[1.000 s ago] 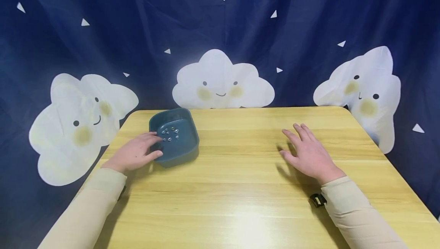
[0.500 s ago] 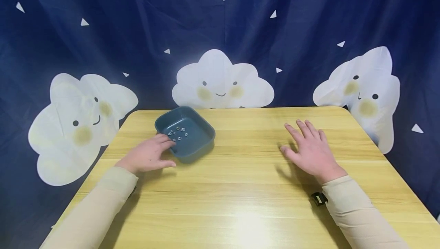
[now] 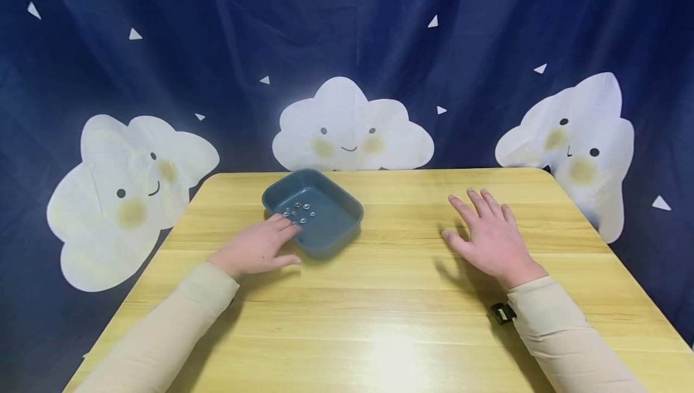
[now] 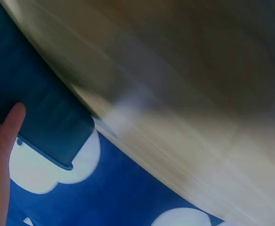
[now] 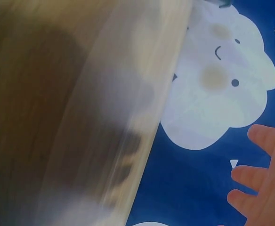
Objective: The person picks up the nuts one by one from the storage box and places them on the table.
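Note:
A dark teal rectangular bin stands toward the back of the wooden table, left of centre. Several small, shiny round pieces lie on its floor, near its left side. My left hand is at the bin's near left side, fingers straight across the rim and thumb spread apart outside. In the left wrist view, the left hand's thumb shows against the bin's outer wall. My right hand hovers over the right part of the table, fingers spread, holding nothing.
The light wooden table fills the lower view, its far edge just behind the bin. Beyond it hangs a dark blue curtain with white smiling clouds. A black strap sits at the right wrist.
My left hand and the bin have moved to the right together, and the bin has turned. The right hand's fingers have spread a little more; otherwise it stays in place.

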Action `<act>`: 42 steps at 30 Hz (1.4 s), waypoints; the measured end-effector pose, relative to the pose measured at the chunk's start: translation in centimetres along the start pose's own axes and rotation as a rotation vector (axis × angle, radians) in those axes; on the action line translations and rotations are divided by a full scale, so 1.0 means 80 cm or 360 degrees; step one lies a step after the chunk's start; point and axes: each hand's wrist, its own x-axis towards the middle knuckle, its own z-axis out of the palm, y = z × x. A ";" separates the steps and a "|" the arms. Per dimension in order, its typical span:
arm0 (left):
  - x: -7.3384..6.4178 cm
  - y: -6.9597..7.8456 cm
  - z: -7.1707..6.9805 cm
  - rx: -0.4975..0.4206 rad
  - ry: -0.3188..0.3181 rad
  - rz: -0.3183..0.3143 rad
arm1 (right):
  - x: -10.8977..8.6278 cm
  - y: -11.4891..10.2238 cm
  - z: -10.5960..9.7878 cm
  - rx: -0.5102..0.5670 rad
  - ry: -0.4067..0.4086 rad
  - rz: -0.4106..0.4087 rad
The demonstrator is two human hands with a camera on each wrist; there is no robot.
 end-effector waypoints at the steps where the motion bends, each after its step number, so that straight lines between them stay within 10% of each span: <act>1: 0.002 0.004 0.000 0.0015 0.0008 0.0008 | 0.000 0.000 0.000 -0.0001 0.0001 -0.0002; 42: 0.069 0.135 0.012 0.0025 -0.0103 0.0472 | 0.007 -0.019 -0.004 0.0054 0.0011 -0.0042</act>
